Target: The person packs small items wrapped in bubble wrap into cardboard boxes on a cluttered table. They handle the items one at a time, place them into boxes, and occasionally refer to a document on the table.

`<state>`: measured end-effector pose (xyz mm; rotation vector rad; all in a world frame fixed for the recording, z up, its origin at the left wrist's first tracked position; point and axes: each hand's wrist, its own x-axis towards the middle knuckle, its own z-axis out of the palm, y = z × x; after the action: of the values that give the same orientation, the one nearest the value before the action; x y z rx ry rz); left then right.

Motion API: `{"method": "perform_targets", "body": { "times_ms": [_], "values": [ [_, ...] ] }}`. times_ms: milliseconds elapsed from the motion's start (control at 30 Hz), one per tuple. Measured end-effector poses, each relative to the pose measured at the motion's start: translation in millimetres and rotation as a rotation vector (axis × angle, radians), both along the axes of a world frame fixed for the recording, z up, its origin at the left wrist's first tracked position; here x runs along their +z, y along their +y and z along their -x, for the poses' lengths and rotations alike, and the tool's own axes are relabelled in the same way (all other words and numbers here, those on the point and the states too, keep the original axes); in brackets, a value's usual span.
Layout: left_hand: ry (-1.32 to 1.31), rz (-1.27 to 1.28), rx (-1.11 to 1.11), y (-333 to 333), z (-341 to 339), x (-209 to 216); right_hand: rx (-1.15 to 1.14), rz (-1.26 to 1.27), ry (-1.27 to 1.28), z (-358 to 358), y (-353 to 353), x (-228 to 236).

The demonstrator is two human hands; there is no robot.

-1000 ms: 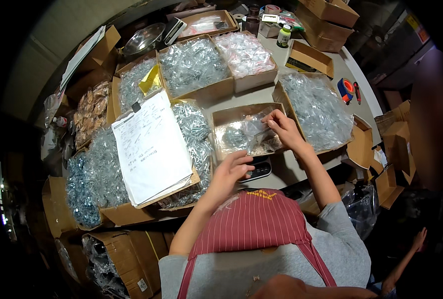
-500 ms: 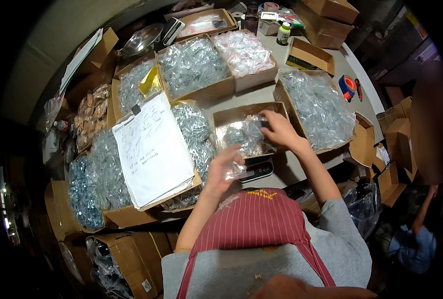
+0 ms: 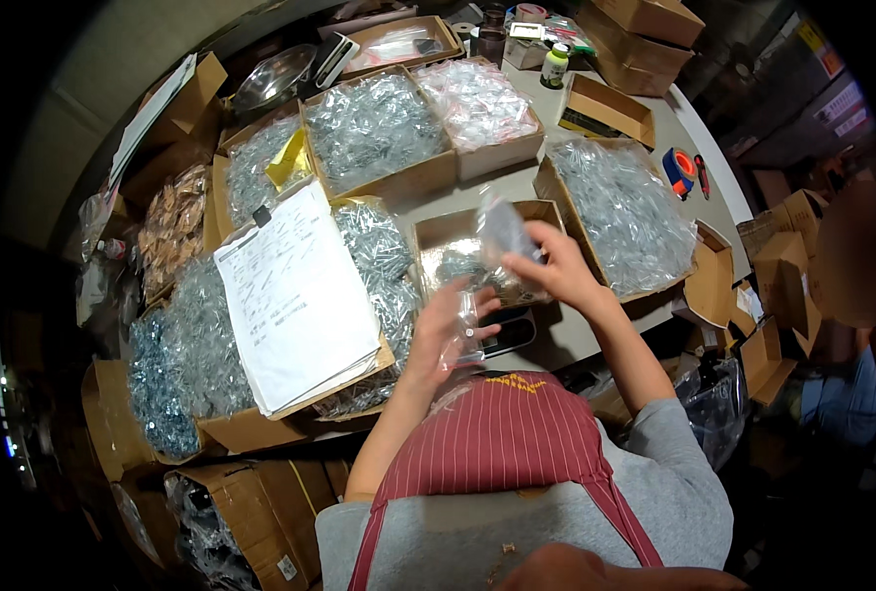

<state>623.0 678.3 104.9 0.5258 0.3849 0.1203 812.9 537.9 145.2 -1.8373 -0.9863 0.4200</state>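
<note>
My right hand [image 3: 563, 268] is closed on a clear plastic bag [image 3: 505, 227], smeared by motion, with greyish contents I cannot make out. The bag is raised over an open cardboard box [image 3: 428, 258], inside which small metal pieces and plastic show. At the box's near-left corner, my left hand [image 3: 436, 333] has a small clear plastic bag [image 3: 465, 340] by its fingers, with a tiny shiny piece in it. Just below the box lies a dark-topped scale [image 3: 513, 333], partly hidden by the box and my left hand.
Boxes of bagged hardware [image 3: 374, 128] surround the middle box, another [image 3: 625, 212] at its right. A clipboard with papers [image 3: 295, 295] lies left across the boxes. Orange-and-blue tape [image 3: 678, 172] and a red cutter [image 3: 702, 177] are far right, near a green bottle [image 3: 554, 67].
My right hand has lifted the clear bag up from inside the middle box. My left hand has turned, its fingers now more spread around the small bag.
</note>
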Motion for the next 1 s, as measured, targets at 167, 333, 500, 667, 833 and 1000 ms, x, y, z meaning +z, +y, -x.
{"method": "perform_targets", "body": {
  "times_ms": [167,333,500,667,833,1000],
  "values": [
    [-0.013,-0.019,0.093,-0.8,0.7,-18.0,0.221,0.139,0.264,-2.3,-5.6,6.2],
    [0.001,0.115,0.016,13.8,9.4,-27.9,0.219,0.809,-0.49,-13.3,-8.1,-20.4],
    [-0.001,0.182,0.006,15.7,7.0,-24.7,0.163,0.743,-0.491,-38.9,-8.9,-52.3],
    [-0.081,0.265,0.039,9.4,6.5,-11.2,0.126,0.322,0.256,-43.8,-18.4,-9.9],
    [-0.114,0.167,0.0,-0.1,3.4,12.4,0.347,0.181,0.575,-7.1,-17.1,30.5],
    [-0.045,0.2,-0.004,11.0,15.0,-17.4,0.045,0.14,-0.195,-44.3,9.8,-29.0]
  ]
}}
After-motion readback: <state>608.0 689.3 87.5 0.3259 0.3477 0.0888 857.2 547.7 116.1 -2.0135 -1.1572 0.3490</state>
